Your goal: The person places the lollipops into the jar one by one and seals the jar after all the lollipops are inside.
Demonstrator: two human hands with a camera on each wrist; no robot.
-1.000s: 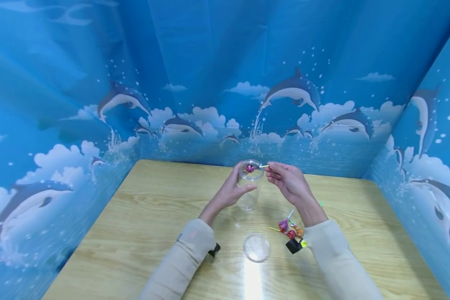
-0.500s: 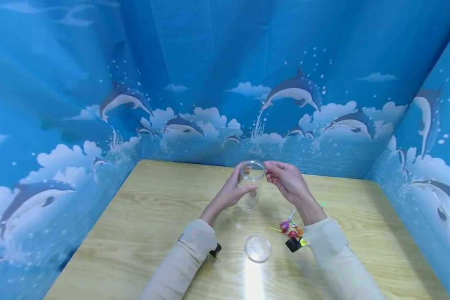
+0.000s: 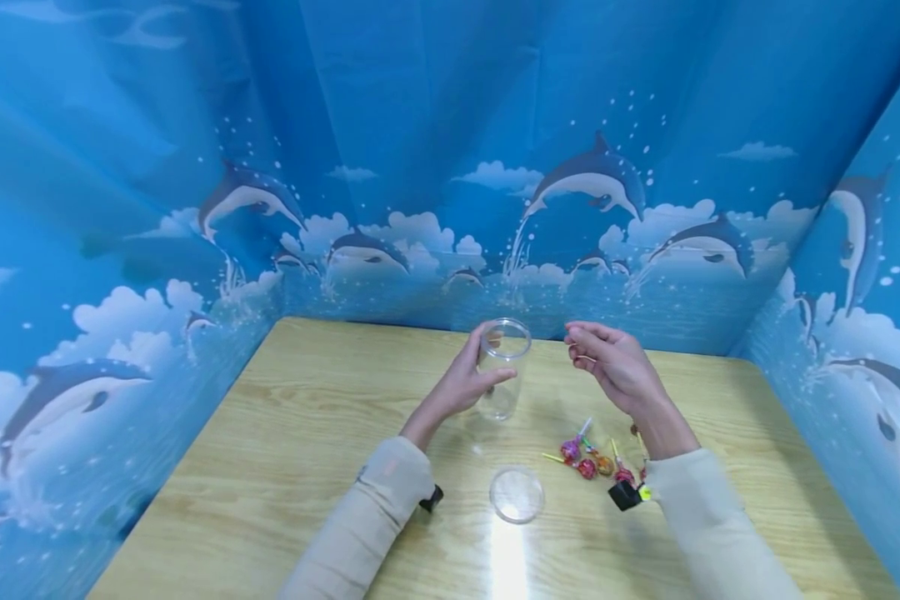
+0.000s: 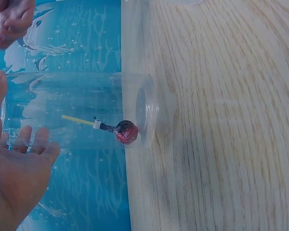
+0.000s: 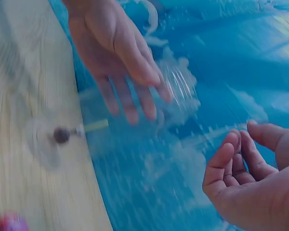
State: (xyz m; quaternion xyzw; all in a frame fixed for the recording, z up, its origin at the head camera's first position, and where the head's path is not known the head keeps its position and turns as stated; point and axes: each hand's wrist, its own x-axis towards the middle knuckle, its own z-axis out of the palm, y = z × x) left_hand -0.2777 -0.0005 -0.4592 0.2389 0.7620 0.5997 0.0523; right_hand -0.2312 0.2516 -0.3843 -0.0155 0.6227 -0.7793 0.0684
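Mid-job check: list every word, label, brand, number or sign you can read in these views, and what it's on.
No readable text in any view.
Lollipop inside the clear jar: any wrapper print is too small to read.
Loose lollipops on the table: likewise.
Lid: none visible.
Backdrop: dolphins and clouds, no words.

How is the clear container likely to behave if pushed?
The clear container is probably light, its see-through body showing just one lollipop inside. Tall and narrow, it could tip if pushed high up. Its smooth, glossy surface may prove slippery.
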